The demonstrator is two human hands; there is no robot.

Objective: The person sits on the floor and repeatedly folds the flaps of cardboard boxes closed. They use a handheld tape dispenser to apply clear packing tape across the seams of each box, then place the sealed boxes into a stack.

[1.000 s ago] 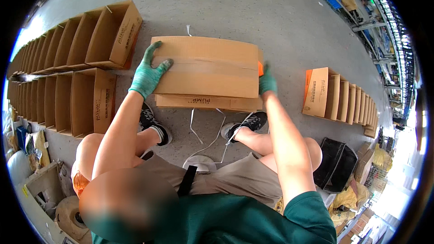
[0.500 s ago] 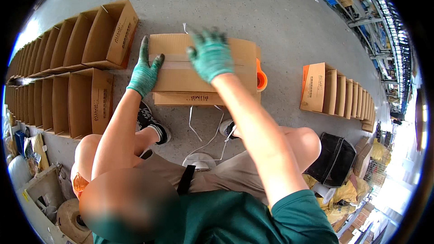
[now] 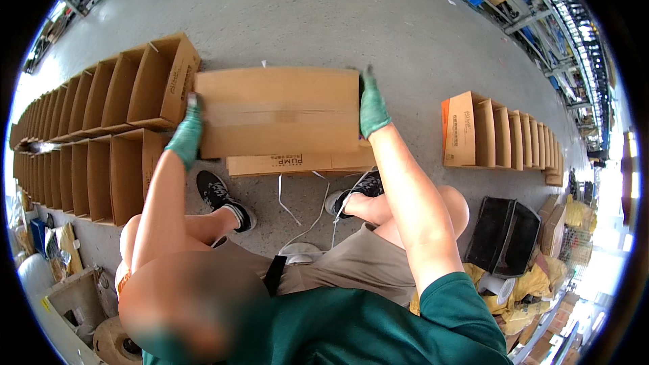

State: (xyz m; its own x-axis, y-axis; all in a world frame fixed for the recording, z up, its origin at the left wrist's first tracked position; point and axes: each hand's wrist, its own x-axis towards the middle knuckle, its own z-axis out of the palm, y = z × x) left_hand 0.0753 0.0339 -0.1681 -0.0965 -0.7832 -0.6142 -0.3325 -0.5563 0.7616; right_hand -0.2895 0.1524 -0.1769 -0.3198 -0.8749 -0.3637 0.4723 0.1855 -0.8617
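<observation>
Between my two gloved hands is a cardboard box (image 3: pixel 278 98), slightly blurred, with a strip of tape across its top. My left hand (image 3: pixel 184 135), in a green glove, presses against its left end. Flat along the right end lies my right hand (image 3: pixel 372 109), gloved in green too, with fingers pointing away from me. More printed cardboard (image 3: pixel 270 164) shows below the box's near edge, between my feet. White strapping cords (image 3: pixel 289 203) trail from under it toward me.
Rows of open cardboard boxes (image 3: pixel 118 94) stand at the left. Another row of open boxes (image 3: pixel 497 132) is at the right. A black bin (image 3: pixel 503 236) sits near my right knee. Metal shelving (image 3: pixel 541 27) runs along the far right.
My right hand has moved from the top of the box to its right end. The box has shifted left and toward me, off the cardboard below. The orange item beside it is hidden.
</observation>
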